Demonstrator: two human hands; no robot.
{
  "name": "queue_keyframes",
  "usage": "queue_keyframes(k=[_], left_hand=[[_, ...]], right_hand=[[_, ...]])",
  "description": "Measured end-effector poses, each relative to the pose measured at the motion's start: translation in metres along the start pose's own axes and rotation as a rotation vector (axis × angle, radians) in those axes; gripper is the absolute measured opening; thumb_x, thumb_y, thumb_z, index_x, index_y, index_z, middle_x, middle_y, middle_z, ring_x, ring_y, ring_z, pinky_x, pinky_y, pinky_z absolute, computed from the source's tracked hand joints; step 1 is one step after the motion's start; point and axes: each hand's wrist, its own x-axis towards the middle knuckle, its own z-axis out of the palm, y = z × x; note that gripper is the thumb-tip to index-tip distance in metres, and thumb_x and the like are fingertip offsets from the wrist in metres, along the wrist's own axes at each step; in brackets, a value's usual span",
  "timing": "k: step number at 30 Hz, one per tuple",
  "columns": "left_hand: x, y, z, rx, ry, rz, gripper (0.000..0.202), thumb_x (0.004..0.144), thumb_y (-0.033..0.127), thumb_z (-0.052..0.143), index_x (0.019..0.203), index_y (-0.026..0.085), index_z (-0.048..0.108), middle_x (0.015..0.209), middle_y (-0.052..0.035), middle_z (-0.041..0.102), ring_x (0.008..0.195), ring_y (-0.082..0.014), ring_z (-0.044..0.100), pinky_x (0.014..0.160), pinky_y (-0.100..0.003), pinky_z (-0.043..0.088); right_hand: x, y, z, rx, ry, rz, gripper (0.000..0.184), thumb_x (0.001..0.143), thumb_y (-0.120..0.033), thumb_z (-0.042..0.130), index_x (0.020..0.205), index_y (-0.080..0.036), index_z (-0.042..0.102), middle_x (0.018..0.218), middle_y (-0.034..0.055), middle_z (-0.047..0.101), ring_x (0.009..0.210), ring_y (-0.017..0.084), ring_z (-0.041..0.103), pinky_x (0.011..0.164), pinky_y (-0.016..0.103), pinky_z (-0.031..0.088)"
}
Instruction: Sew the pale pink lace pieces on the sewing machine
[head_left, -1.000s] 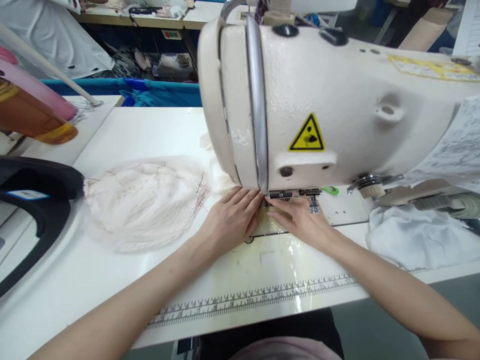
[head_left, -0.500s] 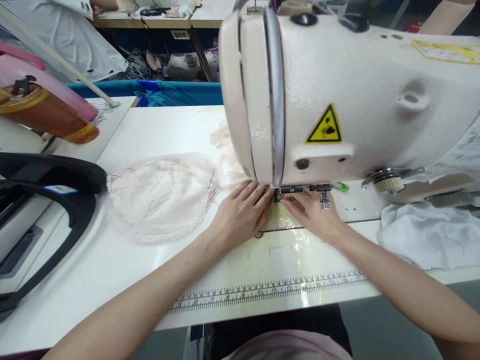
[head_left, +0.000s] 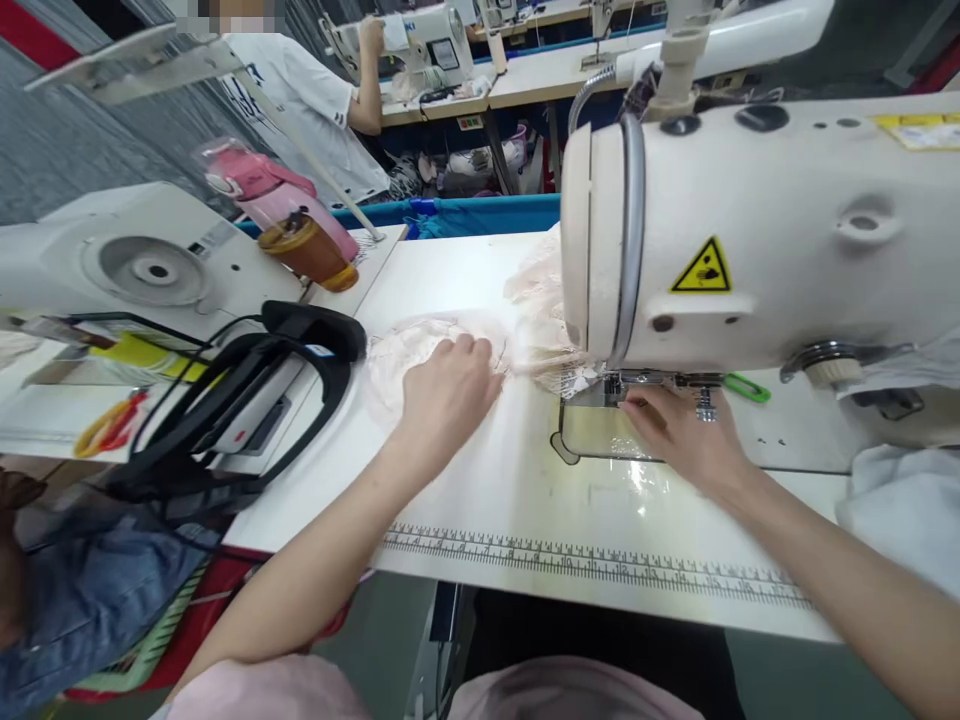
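My left hand (head_left: pixel 454 390) is over the pale sheer fabric (head_left: pixel 394 360) lying on the white table. Its fingers are curled closed at the right side of that pile, a fold of the cloth apparently between them. Under the head of the sewing machine (head_left: pixel 720 220), my right hand (head_left: pixel 686 430) rests beside the presser foot (head_left: pixel 613 385). The thumb and fingertips come together there, partly hidden by the metal parts; what they hold cannot be made out. A second bunch of pale lace cloth (head_left: pixel 544 320) runs from behind the machine head to the foot.
A black headset-like frame (head_left: pixel 337 335) stands left on the table, with an amber cup (head_left: pixel 311 250) and pink bottle (head_left: pixel 277 195) behind it. A printed ruler (head_left: pixel 585 562) follows the front edge. White cloth (head_left: pixel 907 500) lies at right. Other people sit at left and behind.
My left hand has left the presser foot and moved left onto the pale fabric pile. My right hand stays by the foot. The view has swung left and up.
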Motion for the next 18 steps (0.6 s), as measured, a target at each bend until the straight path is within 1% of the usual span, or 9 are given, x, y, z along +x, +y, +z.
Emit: queue_keyframes(k=[1,2,4,7,12,14,16,17,18], left_hand=[[-0.001,-0.008,0.000,-0.006,-0.050,-0.029,0.018,0.090,0.027,0.050,0.091,0.015,0.063,0.091,-0.0085,0.067,0.086,-0.0262,0.063,0.044,-0.029,0.028],[-0.002,-0.014,0.001,-0.025,-0.069,-0.050,0.018,0.090,0.027,0.049,0.089,0.017,0.064,0.091,-0.0072,0.068,0.086,-0.0255,0.063,0.045,-0.029,0.028],[-0.005,-0.022,0.005,-0.074,-0.050,-0.079,0.022,0.091,0.027,0.045,0.087,0.019,0.065,0.091,-0.0053,0.069,0.086,-0.0240,0.064,0.048,-0.029,0.030],[-0.008,-0.025,0.009,-0.147,0.000,-0.123,0.027,0.091,0.028,0.043,0.082,0.021,0.068,0.092,-0.0027,0.071,0.082,-0.0218,0.065,0.052,-0.029,0.033],[-0.010,-0.028,0.007,-0.296,0.020,-0.175,0.024,0.085,0.028,0.048,0.076,0.022,0.069,0.089,0.0001,0.073,0.083,-0.0207,0.066,0.060,-0.029,0.041],[-0.009,-0.034,0.008,-0.415,0.046,-0.197,0.021,0.082,0.029,0.051,0.075,0.022,0.069,0.086,0.0009,0.073,0.080,-0.0190,0.067,0.064,-0.029,0.045],[-0.007,-0.046,0.008,-0.551,0.160,-0.240,0.015,0.078,0.030,0.057,0.074,0.021,0.068,0.079,0.0020,0.072,0.074,-0.0162,0.067,0.067,-0.028,0.048],[-0.006,-0.053,0.006,-0.599,0.258,-0.278,0.014,0.077,0.029,0.058,0.074,0.020,0.068,0.075,0.0026,0.071,0.071,-0.0148,0.066,0.067,-0.029,0.049],[-0.005,-0.060,0.004,-0.620,0.389,-0.328,0.013,0.077,0.029,0.058,0.075,0.019,0.067,0.073,0.0033,0.069,0.069,-0.0140,0.065,0.066,-0.030,0.050]], right_hand=[[0.000,0.000,0.000,-0.015,-0.001,-0.004,0.019,0.094,-0.030,0.050,0.090,-0.021,0.066,0.076,-0.0023,0.072,0.052,0.011,0.052,0.074,0.032,0.036],[0.001,0.000,0.000,-0.027,-0.009,-0.006,0.020,0.094,-0.030,0.049,0.090,-0.021,0.066,0.075,-0.0020,0.072,0.053,0.011,0.052,0.071,0.031,0.035],[0.001,0.000,-0.001,-0.046,-0.026,-0.004,0.022,0.095,-0.031,0.047,0.089,-0.022,0.067,0.071,-0.0017,0.070,0.055,0.012,0.052,0.067,0.031,0.033],[0.000,0.000,0.000,-0.054,-0.026,-0.007,0.026,0.096,-0.031,0.044,0.089,-0.023,0.067,0.067,-0.0014,0.068,0.057,0.013,0.051,0.065,0.032,0.031],[-0.001,0.001,0.003,-0.046,0.008,-0.014,0.025,0.095,-0.030,0.045,0.089,-0.020,0.067,0.076,0.0016,0.069,0.062,0.014,0.052,0.064,0.032,0.029],[-0.001,0.001,0.004,-0.045,-0.007,-0.020,0.025,0.095,-0.030,0.045,0.089,-0.020,0.067,0.073,0.0015,0.068,0.063,0.014,0.052,0.064,0.032,0.029],[-0.001,0.001,0.004,-0.035,-0.014,-0.016,0.026,0.096,-0.030,0.044,0.090,-0.020,0.067,0.068,0.0007,0.065,0.062,0.014,0.052,0.066,0.033,0.030],[-0.001,0.002,0.004,-0.028,-0.018,-0.016,0.026,0.096,-0.030,0.044,0.091,-0.020,0.067,0.066,0.0004,0.064,0.063,0.015,0.052,0.068,0.034,0.032],[-0.001,0.002,0.003,-0.021,-0.021,-0.016,0.027,0.096,-0.029,0.043,0.091,-0.020,0.067,0.065,0.0002,0.064,0.064,0.015,0.052,0.070,0.035,0.033]])
